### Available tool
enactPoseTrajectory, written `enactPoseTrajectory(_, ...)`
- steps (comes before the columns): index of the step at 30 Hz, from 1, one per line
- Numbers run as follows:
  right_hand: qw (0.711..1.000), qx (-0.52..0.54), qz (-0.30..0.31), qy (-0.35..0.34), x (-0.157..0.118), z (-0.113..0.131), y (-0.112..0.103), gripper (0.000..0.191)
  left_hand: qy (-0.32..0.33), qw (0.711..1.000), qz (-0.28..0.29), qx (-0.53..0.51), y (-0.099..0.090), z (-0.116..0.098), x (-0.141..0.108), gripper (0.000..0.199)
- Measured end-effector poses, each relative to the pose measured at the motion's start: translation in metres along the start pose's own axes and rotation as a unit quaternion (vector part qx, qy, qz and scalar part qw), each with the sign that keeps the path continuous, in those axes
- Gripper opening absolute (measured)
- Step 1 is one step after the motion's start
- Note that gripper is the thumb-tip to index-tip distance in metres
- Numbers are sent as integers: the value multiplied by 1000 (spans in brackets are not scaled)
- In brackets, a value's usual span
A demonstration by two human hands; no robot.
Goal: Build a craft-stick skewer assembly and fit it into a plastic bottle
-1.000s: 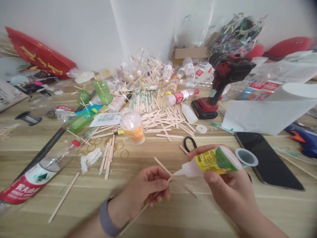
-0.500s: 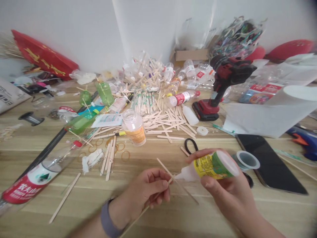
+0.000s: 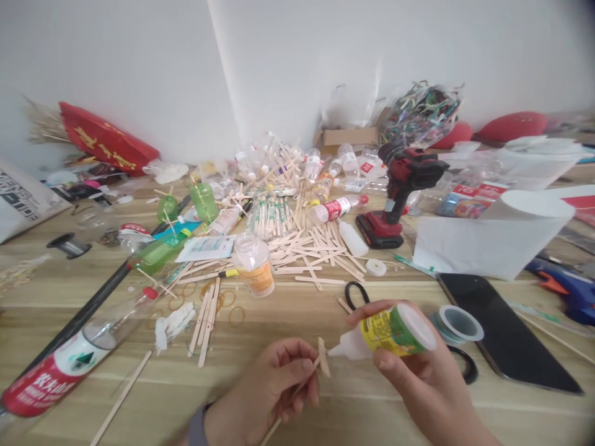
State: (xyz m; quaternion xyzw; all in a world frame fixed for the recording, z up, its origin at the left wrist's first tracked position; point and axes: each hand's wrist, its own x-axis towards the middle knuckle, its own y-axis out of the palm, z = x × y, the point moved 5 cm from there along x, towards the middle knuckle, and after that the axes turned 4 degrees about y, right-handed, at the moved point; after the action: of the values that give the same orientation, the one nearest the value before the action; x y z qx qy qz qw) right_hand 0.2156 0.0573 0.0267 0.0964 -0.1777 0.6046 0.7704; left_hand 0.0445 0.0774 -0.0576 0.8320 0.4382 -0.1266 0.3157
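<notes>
My left hand (image 3: pixel 279 387) is closed around a thin wooden stick (image 3: pixel 272 430), which runs down toward the bottom edge. At its upper end a flat wooden craft stick (image 3: pixel 324 358) sits crosswise, seen foreshortened. My right hand (image 3: pixel 427 378) wraps around a glue bottle (image 3: pixel 395 332) with a yellow-and-green label, tilted so its nozzle points left. The nozzle tip is close beside the craft stick; whether they touch I cannot tell. Behind the right hand lie scissors, one black handle loop (image 3: pixel 357 295) showing above the bottle.
A jar with an orange label (image 3: pixel 260 279) stands in front of a heap of craft sticks (image 3: pixel 316 248). A red-and-black drill (image 3: pixel 395 204) stands behind the right hand. To the right lie a small round tub (image 3: pixel 458 325) and a phone (image 3: pixel 502 328). A large bottle (image 3: pixel 56 371) lies left.
The crosswise craft stick has turned from a long slant to a short, nearly upright view. The camera view has tilted up, so the scene sits lower. Both hands keep their grips.
</notes>
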Motion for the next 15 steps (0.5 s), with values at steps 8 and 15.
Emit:
enactPoseTrajectory(8, 1000, -9, -9, -16, 2, 7, -1, 24, 3, 1000, -6, 0, 0, -1, 1, 45)
enactPoseTrajectory(15, 1000, 7, -9, 0, -5, -4, -2, 25, -2, 1000, -7, -2, 0, 0, 1, 48)
